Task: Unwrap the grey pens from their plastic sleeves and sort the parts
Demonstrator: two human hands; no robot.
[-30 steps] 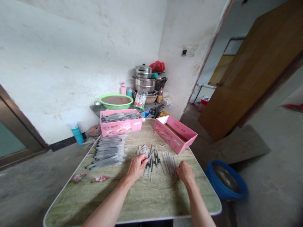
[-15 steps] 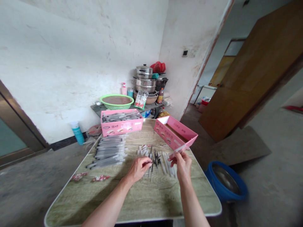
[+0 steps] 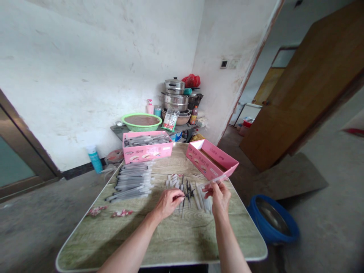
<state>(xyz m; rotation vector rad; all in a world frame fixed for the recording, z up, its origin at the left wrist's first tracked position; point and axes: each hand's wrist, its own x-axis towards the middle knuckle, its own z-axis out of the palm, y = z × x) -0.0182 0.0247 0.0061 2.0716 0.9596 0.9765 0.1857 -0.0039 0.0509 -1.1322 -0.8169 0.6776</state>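
My right hand grips a translucent pen barrel between thumb and fingers, just in front of the right pink box. With its fingertips pinched together, my left hand is at the edge of some slim dark pen parts; whatever it pinches is too small to make out. More translucent barrels lie beside the right hand. Short whitish pieces sit beyond the left hand. To the left, a pile of capped-looking grey pens lies in a stack.
The left pink box holds many pens and stands at the table's back edge. Behind are a green basin of brownish liquid, stacked steel pots and a bottle. A blue tub stands right of the table.
The whole view has shifted slightly. Both hands keep nearly the same place and grip; the barrel in my right hand looks tilted a little flatter.
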